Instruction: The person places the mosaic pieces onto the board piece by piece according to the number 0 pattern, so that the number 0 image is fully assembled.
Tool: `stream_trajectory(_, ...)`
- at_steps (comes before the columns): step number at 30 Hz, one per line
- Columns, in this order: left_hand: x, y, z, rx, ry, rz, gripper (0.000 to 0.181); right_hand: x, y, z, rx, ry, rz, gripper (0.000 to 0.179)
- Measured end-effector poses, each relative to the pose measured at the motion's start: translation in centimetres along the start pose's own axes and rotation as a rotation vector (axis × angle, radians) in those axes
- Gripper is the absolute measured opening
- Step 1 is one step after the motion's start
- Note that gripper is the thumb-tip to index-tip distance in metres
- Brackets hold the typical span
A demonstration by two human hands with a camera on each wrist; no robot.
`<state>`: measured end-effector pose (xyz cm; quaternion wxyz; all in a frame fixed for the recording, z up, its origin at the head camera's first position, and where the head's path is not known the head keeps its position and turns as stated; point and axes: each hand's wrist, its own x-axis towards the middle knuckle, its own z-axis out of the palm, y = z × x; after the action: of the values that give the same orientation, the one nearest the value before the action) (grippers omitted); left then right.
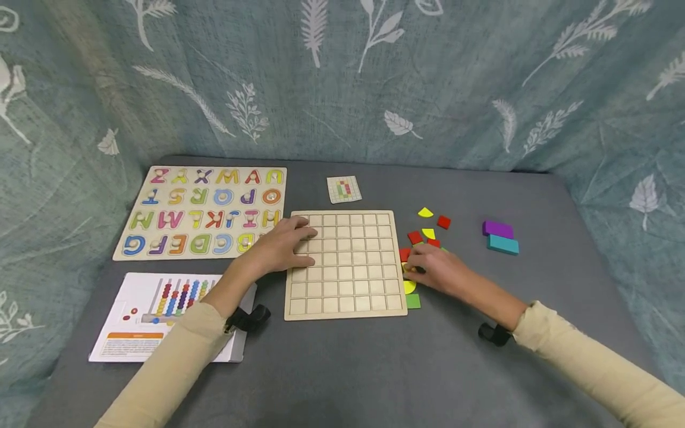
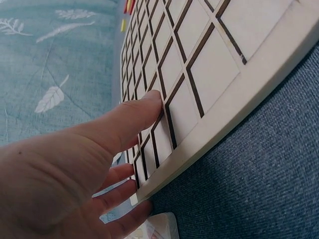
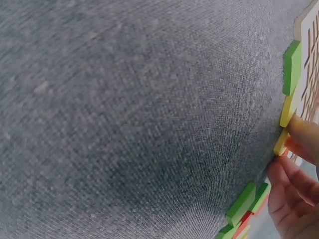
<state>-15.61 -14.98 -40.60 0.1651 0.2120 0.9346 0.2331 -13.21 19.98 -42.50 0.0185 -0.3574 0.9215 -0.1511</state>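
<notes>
A wooden grid board (image 1: 345,317) lies flat at the middle of the table. My left hand (image 1: 280,246) rests on its left side with fingers spread. In the left wrist view the thumb (image 2: 144,107) lies over the grid lines, while the other fingers reach the board's edge. By the right edge, my right hand (image 1: 441,270) pinches a yellow piece (image 3: 281,143) between thumb and fingers. Just in front of that hand are another yellow piece (image 1: 409,287) and a green tile (image 1: 413,301). Red tiles (image 1: 415,238) and more small pieces lie behind it, partly covered by the hand.
A pattern card (image 1: 344,189) lies behind the board. Left of it are an alphabet board (image 1: 200,208) and a white box with an abacus picture (image 1: 131,324), partly under the left sleeve. Purple (image 1: 497,229) and teal blocks (image 1: 503,244) sit at the right.
</notes>
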Motion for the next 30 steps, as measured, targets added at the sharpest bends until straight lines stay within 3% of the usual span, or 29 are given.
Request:
stream_trajectory(11,-0.08,0.04,-0.33,0.0,0.003,-0.015,0.061,0.44,-0.33,-0.26,-0.001,-0.001,0.059,0.009)
stream_trajectory(17,-0.29,0.03,0.42,0.002,-0.009,0.004,0.06,-0.15,-0.65,0.28,0.055,-0.02,0.092,0.008)
stream_trajectory(30,-0.21,0.05,0.45,-0.013,-0.013,-0.013,0.06,0.05,-0.73,0.37,0.1,-0.011,0.066,0.009)
